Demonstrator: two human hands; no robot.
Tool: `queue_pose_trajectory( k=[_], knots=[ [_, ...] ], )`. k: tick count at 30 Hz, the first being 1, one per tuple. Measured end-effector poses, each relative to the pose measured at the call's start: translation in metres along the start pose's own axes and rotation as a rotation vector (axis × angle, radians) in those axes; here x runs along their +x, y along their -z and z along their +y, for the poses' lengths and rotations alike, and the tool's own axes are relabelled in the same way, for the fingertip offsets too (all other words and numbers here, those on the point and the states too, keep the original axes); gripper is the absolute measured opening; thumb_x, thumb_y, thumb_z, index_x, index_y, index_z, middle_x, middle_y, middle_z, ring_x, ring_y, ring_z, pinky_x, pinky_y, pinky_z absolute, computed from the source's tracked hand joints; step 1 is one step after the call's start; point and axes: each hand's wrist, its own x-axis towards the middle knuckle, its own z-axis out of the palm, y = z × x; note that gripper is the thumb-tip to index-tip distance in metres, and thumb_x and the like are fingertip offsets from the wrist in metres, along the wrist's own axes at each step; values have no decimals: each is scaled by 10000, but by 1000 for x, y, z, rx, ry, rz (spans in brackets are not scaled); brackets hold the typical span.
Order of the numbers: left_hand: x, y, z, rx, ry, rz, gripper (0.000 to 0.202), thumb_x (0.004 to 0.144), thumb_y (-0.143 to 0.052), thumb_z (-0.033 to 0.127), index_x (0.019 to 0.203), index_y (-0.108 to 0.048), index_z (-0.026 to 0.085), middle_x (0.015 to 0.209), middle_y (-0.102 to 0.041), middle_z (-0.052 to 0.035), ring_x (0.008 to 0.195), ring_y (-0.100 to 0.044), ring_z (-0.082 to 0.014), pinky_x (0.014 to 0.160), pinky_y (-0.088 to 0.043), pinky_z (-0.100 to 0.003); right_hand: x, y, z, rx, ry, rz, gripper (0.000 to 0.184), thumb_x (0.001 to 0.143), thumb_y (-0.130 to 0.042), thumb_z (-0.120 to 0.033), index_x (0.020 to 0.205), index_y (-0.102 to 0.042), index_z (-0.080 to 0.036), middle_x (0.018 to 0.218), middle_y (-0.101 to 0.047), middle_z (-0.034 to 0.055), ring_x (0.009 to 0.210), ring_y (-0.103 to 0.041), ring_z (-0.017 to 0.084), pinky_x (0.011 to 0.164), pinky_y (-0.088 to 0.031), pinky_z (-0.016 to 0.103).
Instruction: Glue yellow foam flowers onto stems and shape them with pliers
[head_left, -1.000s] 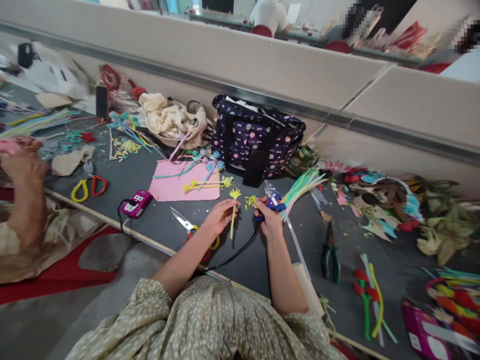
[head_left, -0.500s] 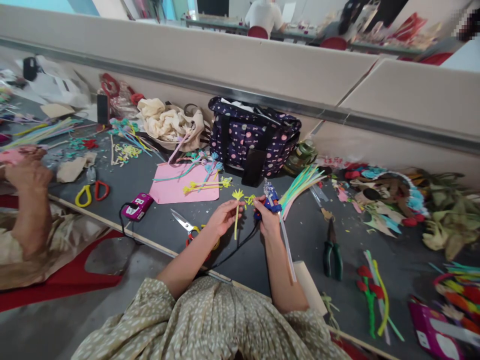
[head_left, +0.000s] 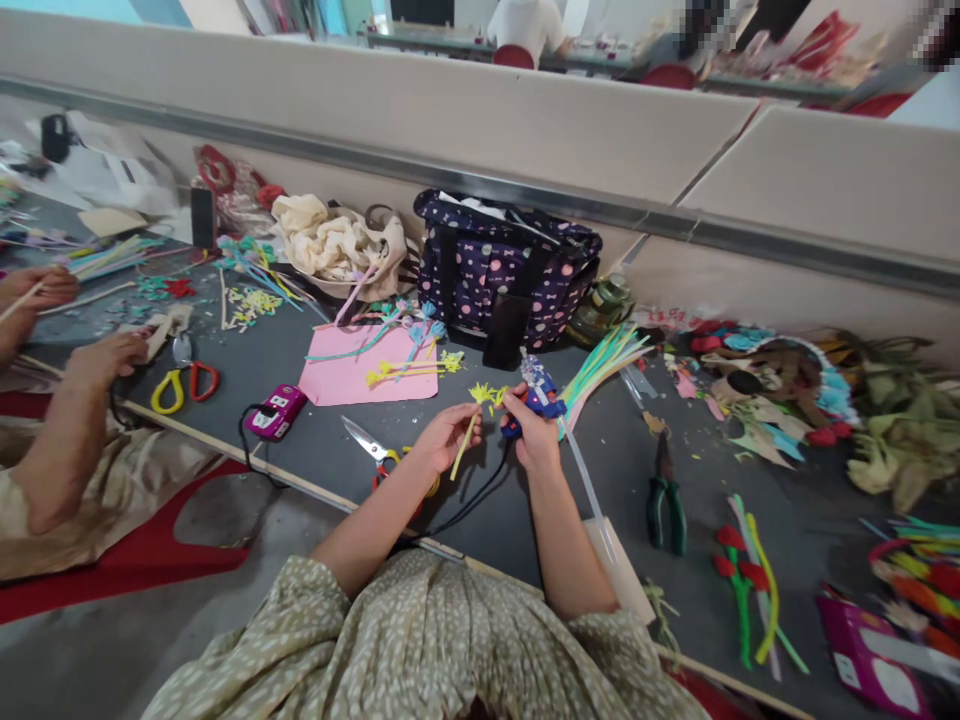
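My left hand (head_left: 445,436) is closed on the stem of a small yellow paper flower (head_left: 480,396), tilted so its fringed head leans right. My right hand (head_left: 532,433) grips a blue glue gun (head_left: 537,397) and also pinches a small yellow fringed piece at the flower's head; the two yellow bits touch. The gun's black cord (head_left: 471,500) trails down toward my body. Scissors with a yellow and red handle (head_left: 379,452) lie just left of my left wrist.
A pink sheet (head_left: 341,375) with finished flowers, a dotted dark bag (head_left: 501,268), coloured straws (head_left: 604,365), green pliers (head_left: 664,495) and a pink device (head_left: 275,410) lie on the grey table (head_left: 795,520). Another person's hands (head_left: 109,352) work at the left beside yellow-red scissors (head_left: 184,378).
My left hand tilted the yellow flower to the right until its head met the piece in my right hand. The person at the left lowered a hand onto the table.
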Motion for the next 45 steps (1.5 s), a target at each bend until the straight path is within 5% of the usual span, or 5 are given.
queue_pose_trajectory(
  k=[18, 25, 33, 40, 45],
  knots=[
    [-9, -3, 0, 162, -142, 54, 160, 650, -739, 244, 655, -615, 144, 540, -553, 13, 453, -510, -79, 463, -448, -203, -6, 14, 1, -272, 153, -14, 243, 710, -735, -362, 824, -586, -209, 708, -584, -39, 508, -497, 99, 452, -405, 218],
    [-4, 9, 4, 70, -173, 141, 196, 616, -769, 237, 691, -624, 129, 564, -569, 14, 462, -528, -77, 468, -458, -205, -15, 44, 15, -819, 173, -199, 151, 751, -649, -322, 829, -573, -217, 704, -621, -10, 596, -577, 168, 588, -450, 276],
    [-4, 22, 1, 59, -319, 257, 262, 589, -787, 269, 750, -638, 126, 590, -589, 28, 462, -516, -62, 446, -439, -187, -27, 23, 25, -1615, 30, -320, 250, 881, -502, -325, 1098, -538, -206, 876, -710, 82, 800, -683, 264, 638, -403, 283],
    [-6, 33, 13, 24, -427, 304, 251, 587, -778, 270, 733, -628, 133, 579, -582, 39, 454, -496, -49, 437, -410, -170, -30, 10, 35, -1752, 22, -407, 259, 874, -504, -219, 1128, -507, -168, 978, -712, 124, 867, -693, 251, 645, -407, 273],
    [-7, 34, 13, 12, -412, 310, 253, 583, -780, 271, 727, -621, 136, 577, -586, 40, 451, -500, -49, 445, -413, -170, -28, 18, 39, -1595, 38, -340, 252, 833, -545, -231, 1079, -541, -181, 867, -702, 89, 799, -679, 247, 661, -422, 284]
  ],
)
